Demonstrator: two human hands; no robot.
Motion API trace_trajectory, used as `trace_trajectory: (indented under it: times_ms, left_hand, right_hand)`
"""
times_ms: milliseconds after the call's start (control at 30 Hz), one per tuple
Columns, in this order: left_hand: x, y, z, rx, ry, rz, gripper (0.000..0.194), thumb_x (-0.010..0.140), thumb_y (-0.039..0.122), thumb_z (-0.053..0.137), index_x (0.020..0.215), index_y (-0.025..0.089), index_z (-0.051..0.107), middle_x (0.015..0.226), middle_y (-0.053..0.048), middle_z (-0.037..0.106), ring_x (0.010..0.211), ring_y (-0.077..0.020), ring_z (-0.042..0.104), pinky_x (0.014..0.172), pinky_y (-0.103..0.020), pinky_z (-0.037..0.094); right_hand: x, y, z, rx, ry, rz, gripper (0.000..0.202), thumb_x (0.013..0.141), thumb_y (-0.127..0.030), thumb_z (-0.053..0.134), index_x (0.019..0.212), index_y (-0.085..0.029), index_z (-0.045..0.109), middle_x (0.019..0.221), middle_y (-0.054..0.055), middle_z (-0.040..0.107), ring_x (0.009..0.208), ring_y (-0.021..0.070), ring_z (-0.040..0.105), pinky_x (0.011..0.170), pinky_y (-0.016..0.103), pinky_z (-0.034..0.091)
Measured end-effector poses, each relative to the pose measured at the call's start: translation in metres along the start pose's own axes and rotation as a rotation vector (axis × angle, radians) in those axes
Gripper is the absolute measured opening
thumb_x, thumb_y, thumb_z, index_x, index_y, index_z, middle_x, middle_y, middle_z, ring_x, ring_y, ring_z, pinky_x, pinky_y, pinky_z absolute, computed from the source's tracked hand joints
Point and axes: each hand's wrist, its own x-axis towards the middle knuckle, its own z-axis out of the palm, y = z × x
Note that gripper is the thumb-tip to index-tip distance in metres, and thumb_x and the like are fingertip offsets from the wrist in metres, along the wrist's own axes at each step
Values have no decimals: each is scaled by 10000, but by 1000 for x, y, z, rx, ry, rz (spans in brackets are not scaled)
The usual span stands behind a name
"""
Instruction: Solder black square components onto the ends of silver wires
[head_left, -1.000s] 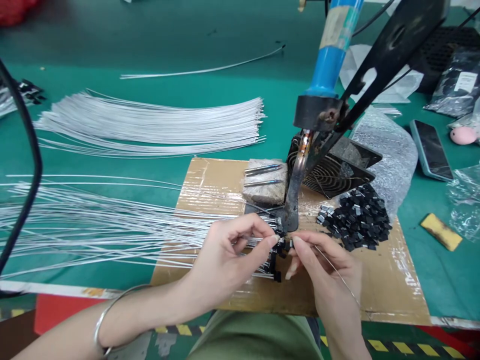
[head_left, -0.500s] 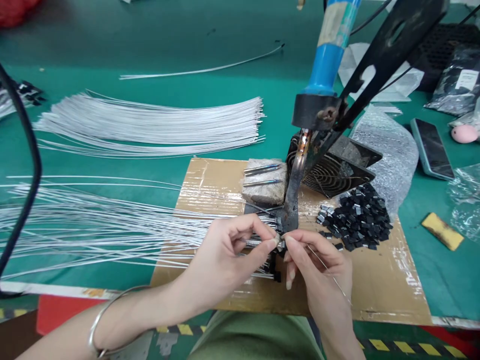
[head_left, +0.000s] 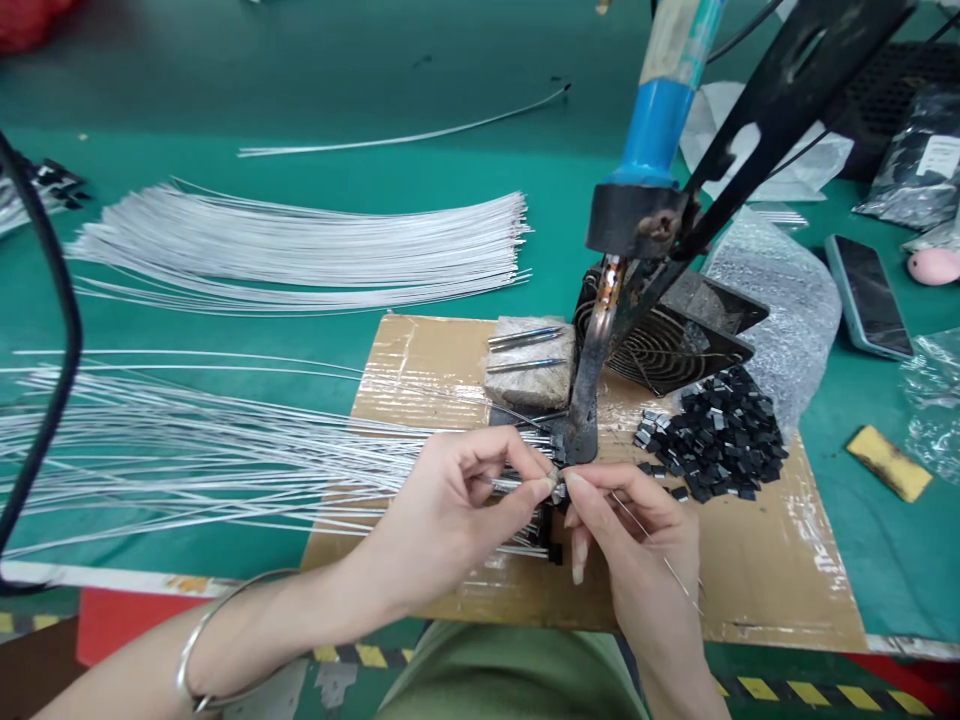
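My left hand (head_left: pixel 457 520) pinches something too small to make out between thumb and forefinger, right below the metal foot of the soldering iron (head_left: pixel 600 330). My right hand (head_left: pixel 645 540) is closed too, its thumb and forefinger meeting the left fingertips; a thin wire (head_left: pixel 681 585) runs back across its palm. White wires (head_left: pixel 360 460) reach from the left to the spot beneath my fingers, where black connector pieces (head_left: pixel 555 553) show at their ends. To the right lies a pile of small black connectors (head_left: pixel 727 435). The fingertips partly hide the contact point.
Brown cardboard (head_left: pixel 757 580) lies under the work. A stone block (head_left: pixel 529 385) bears metal tips, beside a black fan (head_left: pixel 660 345). Behind lies a bundle of white wires (head_left: pixel 300 240). At the right are a phone (head_left: pixel 870 295) and yellow sponge (head_left: pixel 889 462); a black cable (head_left: pixel 67 330) hangs at left.
My right hand has shifted very slightly to the left. My left hand stays nearly where it was, and both pinches are still closed.
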Motion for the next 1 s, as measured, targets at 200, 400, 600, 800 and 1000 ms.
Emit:
trace_trajectory:
  times_ms: [200,400,600,800,1000]
  left_hand:
    - [0,5,0,59,0,-6,211,873,295,656,712,160,649,825,-78,739,745,-187,662,631,-278,473]
    - [2,2,1,-8,10,-6,187,849,274,670,706,157,638,819,-78,728,738,-179,659,638,-273,482]
    - [2,2,2,-15,31,-3,172,836,261,676,704,159,636,811,-68,724,741,-168,647,656,-266,488]
    - [7,3,5,-4,68,0,152,824,228,680,694,162,636,787,-45,711,731,-151,632,655,-248,478]
    - [11,2,5,11,77,1,161,806,225,686,676,161,617,755,-35,691,707,-143,619,651,-246,475]
  right_hand:
    - [0,1,0,6,-4,1,138,889,-338,797,840,-209,792,609,-32,678,415,58,566,394,137,514]
    - [3,5,0,51,-21,10,107,906,-330,789,854,-237,797,624,-49,681,422,30,558,421,103,492]
    - [0,7,2,-29,46,9,204,882,-409,801,830,-212,784,564,-58,570,406,41,450,390,147,391]
    - [-8,10,-5,-297,102,-295,375,1066,-459,472,1252,-292,751,736,-17,505,596,119,468,533,252,400]
    - [-16,1,3,-442,200,-244,352,1086,-350,399,1411,-262,500,717,-43,611,592,148,508,598,291,404]
